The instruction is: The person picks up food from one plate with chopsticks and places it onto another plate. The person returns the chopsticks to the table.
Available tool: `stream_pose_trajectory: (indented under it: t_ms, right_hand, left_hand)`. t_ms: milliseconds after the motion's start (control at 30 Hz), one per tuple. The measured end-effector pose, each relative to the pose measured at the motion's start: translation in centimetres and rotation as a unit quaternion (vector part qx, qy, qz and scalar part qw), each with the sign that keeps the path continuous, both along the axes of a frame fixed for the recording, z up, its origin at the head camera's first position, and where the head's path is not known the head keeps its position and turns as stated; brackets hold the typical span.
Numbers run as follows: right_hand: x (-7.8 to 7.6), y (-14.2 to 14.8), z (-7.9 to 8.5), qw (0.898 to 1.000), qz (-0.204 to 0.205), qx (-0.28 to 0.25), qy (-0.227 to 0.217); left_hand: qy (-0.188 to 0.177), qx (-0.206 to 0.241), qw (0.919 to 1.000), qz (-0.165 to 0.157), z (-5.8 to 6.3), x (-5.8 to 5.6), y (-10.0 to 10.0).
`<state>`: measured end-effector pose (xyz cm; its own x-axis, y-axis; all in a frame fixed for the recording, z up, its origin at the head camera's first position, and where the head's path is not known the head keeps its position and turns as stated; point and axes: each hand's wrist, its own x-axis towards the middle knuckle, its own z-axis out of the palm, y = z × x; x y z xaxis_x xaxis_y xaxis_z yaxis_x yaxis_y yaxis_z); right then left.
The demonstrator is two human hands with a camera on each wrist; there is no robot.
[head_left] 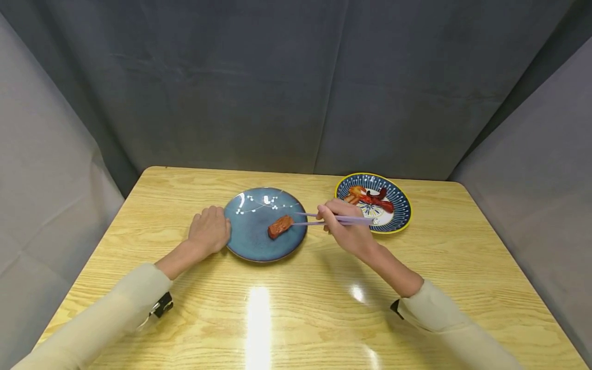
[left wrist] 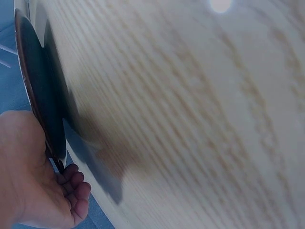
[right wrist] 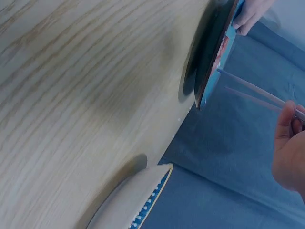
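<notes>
Your right grip (head_left: 348,228) is clamped on chopsticks (head_left: 355,220), tips apart; meat (head_left: 280,227) lies toward 3 o'clock on the plate (head_left: 247,239). Left grip (head_left: 210,230) holds plate at 9 o'clock. Risk: uneven tip closure could skid meat away.

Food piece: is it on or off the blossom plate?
On: the head view shows the food piece lying on the blossom plate, the purple chopsticks at its right end.
</notes>
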<state>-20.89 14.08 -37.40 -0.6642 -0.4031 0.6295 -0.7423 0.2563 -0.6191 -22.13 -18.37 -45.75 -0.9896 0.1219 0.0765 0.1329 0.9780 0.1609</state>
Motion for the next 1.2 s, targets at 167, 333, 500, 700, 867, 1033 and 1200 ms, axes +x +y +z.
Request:
stream_pose_trajectory:
  t_ms: [167,333,500,700,867,1033,1200]
  right_hand:
    - [-0.1,1.4,0.7,1.0,-0.013,-0.008,-0.007]
    - [-1.4,3.5,0.1,0.999,-0.037,-0.014,0.022]
    - [-1.3,4.9,0.9,0.998,-0.047,-0.011,0.036]
    - [-0.2,6.0,2.4,0.996,-0.087,0.018,0.029]
    - [0.1,7.2,2.7,0.993,-0.118,0.027,0.0]
    - [-0.1,8.3,2.6,0.991,-0.129,0.032,-0.013]
    - [-0.3,9.4,2.7,0.987,-0.152,0.038,-0.017]
  left_hand:
    - [0.003,0.0,1.0,0.0,0.1,0.0,0.0]
    - [0.006,-0.001,1.0,0.0,0.2,0.1,0.0]
    - [0.008,-0.002,1.0,-0.002,0.1,0.1,0.1]
    - [0.007,-0.002,1.0,0.0,0.2,0.1,0.2]
    - [0.01,0.0,0.9999,-0.001,0.3,0.2,0.2]
    - [0.009,0.001,1.0,-0.001,0.3,0.3,0.1]
    - [0.013,0.0,0.9999,-0.003,0.4,0.3,0.2]
